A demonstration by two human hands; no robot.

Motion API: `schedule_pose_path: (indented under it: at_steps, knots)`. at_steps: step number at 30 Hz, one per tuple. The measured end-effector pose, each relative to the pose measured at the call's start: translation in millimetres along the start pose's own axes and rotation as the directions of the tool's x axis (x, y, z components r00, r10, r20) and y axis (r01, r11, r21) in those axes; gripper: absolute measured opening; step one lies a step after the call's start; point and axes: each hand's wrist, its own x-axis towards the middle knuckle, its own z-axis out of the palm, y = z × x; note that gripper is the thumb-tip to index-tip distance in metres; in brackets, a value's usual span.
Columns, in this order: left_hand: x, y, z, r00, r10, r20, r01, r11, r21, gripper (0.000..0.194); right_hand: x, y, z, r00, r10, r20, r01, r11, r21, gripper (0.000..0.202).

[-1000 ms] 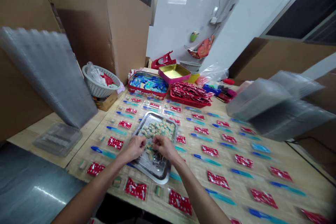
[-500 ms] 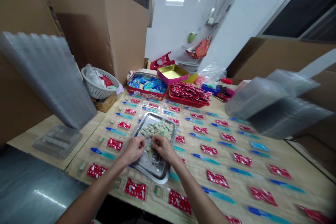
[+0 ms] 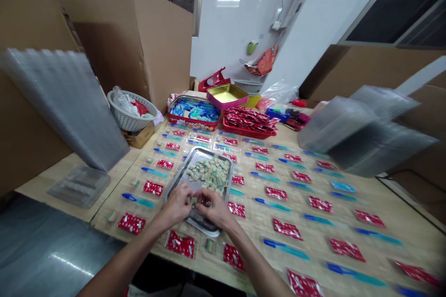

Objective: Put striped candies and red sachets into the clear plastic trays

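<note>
A metal tray (image 3: 219,222) lies on the wooden table, with a heap of small pale green and tan pieces (image 3: 211,172) in its far part. Over the tray's near part, my left hand (image 3: 178,203) and my right hand (image 3: 212,208) are close together, fingers bent inward. Between their fingertips is a small greenish piece (image 3: 192,200), pinched by my left hand; my right fingertips touch it or come very near. What else the right fingers hold is hidden. Clear plastic trays with red dotted packets (image 3: 180,243) and blue pens (image 3: 286,249) surround the metal tray.
Behind are a tin of blue packets (image 3: 195,123), a red tray of red packets (image 3: 249,134) and a pink-gold tin (image 3: 228,97). Stacked clear trays (image 3: 69,102) and a basket (image 3: 130,120) stand left; more stacks (image 3: 348,134) stand right. Cardboard (image 3: 167,41) rises behind the basket.
Both hands have moved slightly nearer and closer together over the tray. More of the heap shows, and the small piece between the fingertips is now visible. The view has shifted a little.
</note>
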Motion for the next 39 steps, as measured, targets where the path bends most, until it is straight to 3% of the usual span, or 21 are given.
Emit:
schedule_pose_path:
  at_steps: [7, 17, 22, 30, 35, 39]
  knots:
    - [-11, -1, 0.6, 0.994, -0.018, 0.106, 0.009, 0.996, 0.086, 0.016, -15, -4, 17, 0.999, -0.007, -0.033, -0.001, 0.975, -0.221, 0.028]
    - [-12, 0, -1.3, 0.992, -0.051, 0.116, 0.046, 0.998, 0.042, 0.014, -15, 0, 26, 0.995, -0.006, -0.099, -0.017, 0.975, -0.224, 0.022]
    - [-13, -1, -1.4, 0.996, -0.014, 0.09, 0.008, 0.998, 0.067, 0.012, -15, -2, 26, 0.997, -0.03, -0.074, 0.01, 0.969, -0.247, 0.023]
    - [-12, -7, 2.7, 0.99, -0.062, 0.124, 0.045, 0.99, 0.133, 0.011, -18, -1, 25, 0.995, -0.034, -0.09, 0.014, 0.976, -0.216, 0.022]
    - [-13, -7, 3.6, 0.991, -0.076, 0.105, 0.061, 0.988, 0.144, 0.017, -15, 1, 22, 0.996, 0.0, -0.088, -0.019, 0.979, -0.205, 0.019]
    - [-15, -5, 1.6, 0.99, -0.102, 0.093, 0.092, 0.99, 0.102, 0.011, -12, 2, 22, 0.993, 0.026, -0.116, -0.047, 0.983, -0.177, 0.017]
